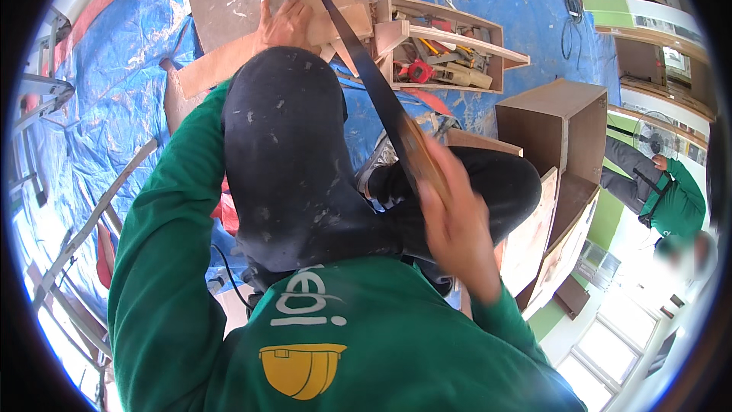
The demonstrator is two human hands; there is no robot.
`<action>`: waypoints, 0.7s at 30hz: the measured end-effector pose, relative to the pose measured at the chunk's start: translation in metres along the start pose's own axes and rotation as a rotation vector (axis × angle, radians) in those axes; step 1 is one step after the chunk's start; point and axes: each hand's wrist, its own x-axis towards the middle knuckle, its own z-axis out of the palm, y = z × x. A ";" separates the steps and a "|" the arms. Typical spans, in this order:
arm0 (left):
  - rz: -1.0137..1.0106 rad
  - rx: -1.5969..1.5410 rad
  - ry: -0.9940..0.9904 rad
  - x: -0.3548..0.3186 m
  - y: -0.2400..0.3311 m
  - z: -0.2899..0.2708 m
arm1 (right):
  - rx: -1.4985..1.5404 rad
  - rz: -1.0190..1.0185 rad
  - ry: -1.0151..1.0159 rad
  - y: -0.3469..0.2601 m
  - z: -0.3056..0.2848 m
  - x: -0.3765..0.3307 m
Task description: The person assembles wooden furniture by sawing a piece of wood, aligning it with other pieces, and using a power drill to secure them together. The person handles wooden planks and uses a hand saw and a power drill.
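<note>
Under right-hand fingers (450,183): handsaw (366,69) handle.

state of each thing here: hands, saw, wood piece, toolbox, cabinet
left hand: flat, pressing down on the wood piece
right hand: closed on the saw handle, motion-blurred
handsaw: blade slanted, its far end at the wood piece
wood piece: lying on the blue tarp, held down
wooden toolbox: open, full of tools
brown cabinet: open, empty

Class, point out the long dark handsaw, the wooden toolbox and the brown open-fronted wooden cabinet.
Long dark handsaw (364,65), head view, mid-blade.
Wooden toolbox (494,29), head view, its far right wall.
Brown open-fronted wooden cabinet (550,98), head view, its top panel.
</note>
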 end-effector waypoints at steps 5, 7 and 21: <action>0.032 -0.051 -0.012 0.008 0.001 -0.005 | 0.014 -0.254 0.166 0.046 0.078 0.149; 0.028 -0.066 -0.005 0.005 0.003 -0.010 | 0.022 -0.206 0.149 0.045 0.076 0.155; 0.013 -0.046 -0.025 0.001 -0.005 0.001 | 0.032 -0.110 0.078 0.038 0.043 0.081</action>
